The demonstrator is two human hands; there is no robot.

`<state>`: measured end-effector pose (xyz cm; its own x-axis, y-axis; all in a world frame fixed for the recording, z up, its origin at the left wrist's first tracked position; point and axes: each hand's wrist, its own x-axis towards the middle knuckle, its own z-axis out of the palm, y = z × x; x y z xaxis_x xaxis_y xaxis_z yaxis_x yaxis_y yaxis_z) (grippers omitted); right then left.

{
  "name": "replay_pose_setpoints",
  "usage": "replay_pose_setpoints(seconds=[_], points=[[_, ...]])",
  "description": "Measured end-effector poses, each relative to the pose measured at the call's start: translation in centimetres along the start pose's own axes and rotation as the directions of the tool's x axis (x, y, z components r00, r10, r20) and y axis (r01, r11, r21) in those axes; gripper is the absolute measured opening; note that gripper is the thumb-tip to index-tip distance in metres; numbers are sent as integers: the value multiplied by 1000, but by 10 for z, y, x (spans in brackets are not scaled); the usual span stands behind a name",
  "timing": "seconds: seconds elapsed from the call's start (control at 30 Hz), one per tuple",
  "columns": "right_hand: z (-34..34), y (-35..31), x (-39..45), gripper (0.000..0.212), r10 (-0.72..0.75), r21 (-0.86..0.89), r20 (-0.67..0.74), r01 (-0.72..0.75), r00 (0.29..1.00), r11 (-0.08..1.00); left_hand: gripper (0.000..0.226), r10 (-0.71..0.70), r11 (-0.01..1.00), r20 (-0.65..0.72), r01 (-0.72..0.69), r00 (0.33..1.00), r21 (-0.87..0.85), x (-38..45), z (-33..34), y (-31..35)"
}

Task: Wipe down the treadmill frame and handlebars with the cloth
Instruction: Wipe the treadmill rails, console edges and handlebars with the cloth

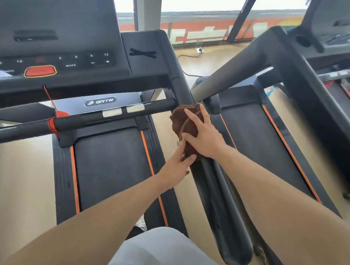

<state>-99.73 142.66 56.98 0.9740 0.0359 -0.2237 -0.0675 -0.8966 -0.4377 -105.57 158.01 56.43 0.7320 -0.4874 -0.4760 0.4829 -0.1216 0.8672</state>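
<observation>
One brown cloth (187, 129) lies draped over the right side handlebar (210, 183) of the nearer treadmill, just behind the point where the handlebar meets the front crossbar (109, 117). Everything else is placed from that cloth.

Two bare hands work at it. The right hand (202, 139) lies flat on top of the cloth with its fingers spread, palm pressing the fabric down onto the bar. The left hand (176, 168) reaches in from the near left; its fingertips touch the cloth's near lower edge, index finger extended along the fabric, though whether it pinches the edge or only touches it cannot be told.

To the far left of the cloth sits one console (66, 63) with one red stop button (40, 71), and one red cord (52, 121) is wound round the crossbar. Below and left of the cloth runs one black belt (111, 171) edged by two orange stripes. To the right of the cloth stands a second treadmill (260, 140), also with two orange stripes along its belt. Far behind the cloth, one cable (189, 57) trails across the wooden floor (213, 58).
</observation>
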Motion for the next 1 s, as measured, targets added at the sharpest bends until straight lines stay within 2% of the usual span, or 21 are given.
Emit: replay_pose_setpoints(seconds=[0.1,0.2,0.27,0.3,0.4,0.5,0.6,0.73,0.8,0.9,1.0], points=[[3,4,-21,71,15,-97,3,-15,1000,995,75,10,998,25,-11,1000,65,-13,11,-6],[14,7,-53,68,-90,-381,-35,70,995,922,77,-61,980,74,45,995,195,-27,20,-30],[24,7,-80,63,-143,-421,-10,125,990,899,75,-90,953,66,67,994,296,-44,30,-49],[30,9,-94,59,-157,-411,-3,142,988,901,73,-53,931,40,35,998,364,-52,36,-59],[41,20,-137,49,-159,-369,-32,136,987,919,74,213,819,-76,-135,974,558,-78,59,-82],[44,40,-186,60,-109,-236,-38,97,993,967,76,357,775,-56,-262,933,575,-95,78,-101],[42,60,-245,77,-29,-26,-23,28,999,999,65,381,709,40,-320,924,629,-101,95,-111],[44,73,-300,83,128,41,18,-128,992,991,59,399,535,174,-383,900,753,-110,116,-125],[47,74,-303,84,158,73,28,-160,987,984,59,389,535,176,-378,904,755,-114,121,-129],[51,71,-295,80,114,130,6,-114,993,985,59,363,563,164,-357,917,746,-112,121,-128],[53,68,-282,75,91,74,-9,-90,996,993,60,340,550,160,-334,927,765,-106,115,-123]])
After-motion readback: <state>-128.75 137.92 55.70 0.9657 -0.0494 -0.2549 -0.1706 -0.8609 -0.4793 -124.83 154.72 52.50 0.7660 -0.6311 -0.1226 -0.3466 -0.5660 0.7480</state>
